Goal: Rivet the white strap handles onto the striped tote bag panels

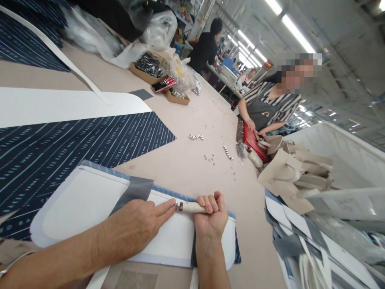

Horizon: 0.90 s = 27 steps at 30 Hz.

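Observation:
My right hand (pixel 211 218) is closed in a fist round the pale handle of a small tool (pixel 189 207), whose metal tip points left. My left hand (pixel 138 224) lies flat with fingers stretched out on a white rounded panel (pixel 81 204), its fingertips right beside the tool's tip. The panel has a grey strip (pixel 135 192) across it and a blue striped edge showing beneath. Dark blue patterned fabric (pixel 60 148) lies to the left of it on the beige table (pixel 192 168).
Another person in a striped top sits across the table, hands on a red tray (pixel 254 142). Beige pieces (pixel 288 168) pile at the right, white and grey pieces (pixel 303 241) below. Small metal parts (pixel 210 157), cardboard boxes (pixel 144 70) and plastic bags (pixel 159 28) lie further back.

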{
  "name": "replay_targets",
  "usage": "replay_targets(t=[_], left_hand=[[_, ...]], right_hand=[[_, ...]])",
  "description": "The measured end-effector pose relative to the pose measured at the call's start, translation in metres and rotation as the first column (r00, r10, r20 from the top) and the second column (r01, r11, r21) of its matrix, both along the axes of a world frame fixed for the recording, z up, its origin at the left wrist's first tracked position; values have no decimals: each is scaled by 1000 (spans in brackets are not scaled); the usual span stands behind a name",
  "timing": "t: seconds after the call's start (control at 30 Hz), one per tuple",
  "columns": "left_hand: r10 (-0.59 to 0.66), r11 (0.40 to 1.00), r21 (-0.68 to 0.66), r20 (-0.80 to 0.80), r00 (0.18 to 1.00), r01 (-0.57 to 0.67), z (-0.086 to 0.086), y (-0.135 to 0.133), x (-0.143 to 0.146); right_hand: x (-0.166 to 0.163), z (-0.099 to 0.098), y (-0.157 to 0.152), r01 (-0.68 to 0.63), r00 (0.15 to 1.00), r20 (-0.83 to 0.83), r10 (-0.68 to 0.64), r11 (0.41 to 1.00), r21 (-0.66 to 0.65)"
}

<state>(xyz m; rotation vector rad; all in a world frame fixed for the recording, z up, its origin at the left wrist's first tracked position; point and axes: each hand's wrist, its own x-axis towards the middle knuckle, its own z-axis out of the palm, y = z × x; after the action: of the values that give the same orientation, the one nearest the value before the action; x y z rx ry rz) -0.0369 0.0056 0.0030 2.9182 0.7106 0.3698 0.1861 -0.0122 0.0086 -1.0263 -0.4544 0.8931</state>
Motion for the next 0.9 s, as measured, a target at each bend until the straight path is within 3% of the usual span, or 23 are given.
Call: replay_targets(t=[0.13, 0.4, 0.57, 0.8, 0.9], left_hand=[[-17, 1000, 4, 15, 1000, 17, -3, -1, -1], [-30, 1000, 6, 42, 999, 30, -3, -2, -1], [-36, 999, -10, 76, 996, 37, -4, -2, -1], [-13, 999, -28, 66, 998, 15, -2, -2, 0], [-2, 1000, -29, 75, 997, 4, -1, -1, -1]], right_hand=[[0, 0, -1, 47, 996, -76, -48, 999, -10], [-2, 2, 1, 46, 999, 2, -46, 999, -20], [-17, 13, 7, 70, 998, -4, -70, 997, 25], [-42, 40, 14, -219, 968, 167, 187, 954, 202], [-33, 37, 15, -193, 978, 114, 173, 961, 200]])
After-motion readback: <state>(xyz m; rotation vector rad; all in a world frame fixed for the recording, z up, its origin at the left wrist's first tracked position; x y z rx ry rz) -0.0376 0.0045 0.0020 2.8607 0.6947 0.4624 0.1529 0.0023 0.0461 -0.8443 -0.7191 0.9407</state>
